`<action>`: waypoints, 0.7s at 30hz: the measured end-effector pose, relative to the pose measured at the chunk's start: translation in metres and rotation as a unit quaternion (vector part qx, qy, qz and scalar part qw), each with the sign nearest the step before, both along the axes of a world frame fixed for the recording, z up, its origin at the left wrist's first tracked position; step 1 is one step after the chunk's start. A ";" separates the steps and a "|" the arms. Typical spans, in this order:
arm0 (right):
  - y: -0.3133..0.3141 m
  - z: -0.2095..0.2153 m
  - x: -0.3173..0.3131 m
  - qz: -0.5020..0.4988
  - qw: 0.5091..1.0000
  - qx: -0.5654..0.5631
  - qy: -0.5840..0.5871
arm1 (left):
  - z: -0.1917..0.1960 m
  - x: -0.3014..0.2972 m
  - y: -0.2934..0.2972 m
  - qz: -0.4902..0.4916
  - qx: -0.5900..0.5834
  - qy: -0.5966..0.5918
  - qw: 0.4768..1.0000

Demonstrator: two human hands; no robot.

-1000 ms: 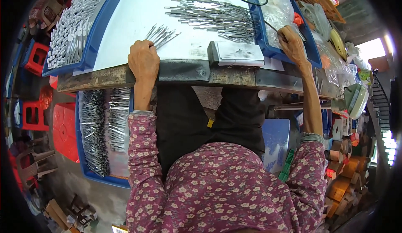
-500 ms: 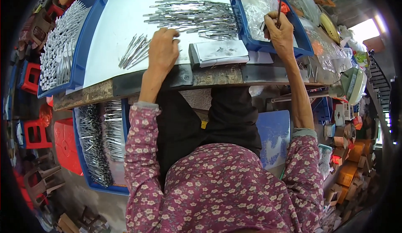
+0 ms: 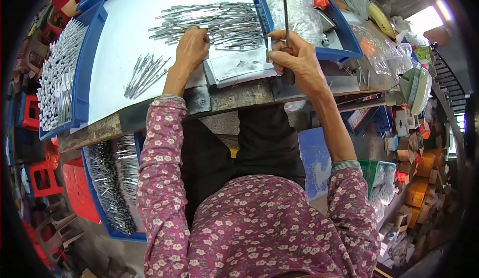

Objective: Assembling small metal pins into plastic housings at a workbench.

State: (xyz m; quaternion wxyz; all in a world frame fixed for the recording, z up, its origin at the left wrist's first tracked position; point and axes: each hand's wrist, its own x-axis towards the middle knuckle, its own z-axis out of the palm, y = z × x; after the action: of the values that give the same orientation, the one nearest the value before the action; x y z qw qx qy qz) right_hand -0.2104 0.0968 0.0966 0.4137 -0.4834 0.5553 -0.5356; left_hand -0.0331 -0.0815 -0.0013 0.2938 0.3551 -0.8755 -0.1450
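Note:
My right hand (image 3: 302, 63) is closed around a screwdriver (image 3: 286, 18), whose dark shaft points up and away from me. The same hand's fingertips pinch a small white piece (image 3: 269, 44). At the near edge of a wide pile of thin metal rods (image 3: 227, 23), my left hand (image 3: 191, 49) has its fingers drawn together; whatever is in them is hidden. A smaller fanned bunch of rods (image 3: 143, 76) lies to its left on the white table surface (image 3: 117, 38). Between my hands sits a smudged stack of white paper (image 3: 234, 67).
A blue tray (image 3: 92, 68) at the left holds many white-ended sticks. Another blue tray (image 3: 339, 53) at the right contains clear plastic bags (image 3: 294, 13). Below the table's worn edge (image 3: 244, 96) stands a blue bin of rods (image 3: 107, 188). Another person's arm (image 3: 70, 7) shows far left.
My right hand has come left from the blue tray to beside the paper stack, carrying the screwdriver and a white piece. My left hand has shifted slightly to the pile's edge. The whole view has shifted.

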 end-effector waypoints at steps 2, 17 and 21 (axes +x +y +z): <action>0.001 -0.002 0.000 0.003 1.000 0.001 -0.004 | -0.001 0.000 0.001 -0.001 -0.011 -0.005 1.000; 0.011 -0.021 0.008 0.050 0.998 -0.008 -0.044 | -0.005 0.014 0.010 -0.014 -0.022 0.015 1.000; 0.013 -0.018 0.013 0.055 0.998 0.007 -0.041 | -0.014 0.011 0.002 -0.002 -0.049 -0.027 0.998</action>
State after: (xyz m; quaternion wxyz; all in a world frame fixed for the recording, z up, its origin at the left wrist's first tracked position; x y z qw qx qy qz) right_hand -0.1973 0.1100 0.0789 0.4683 -0.4883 0.5139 -0.5274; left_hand -0.0219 -0.0793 -0.0150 0.2871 0.3422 -0.8898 -0.0929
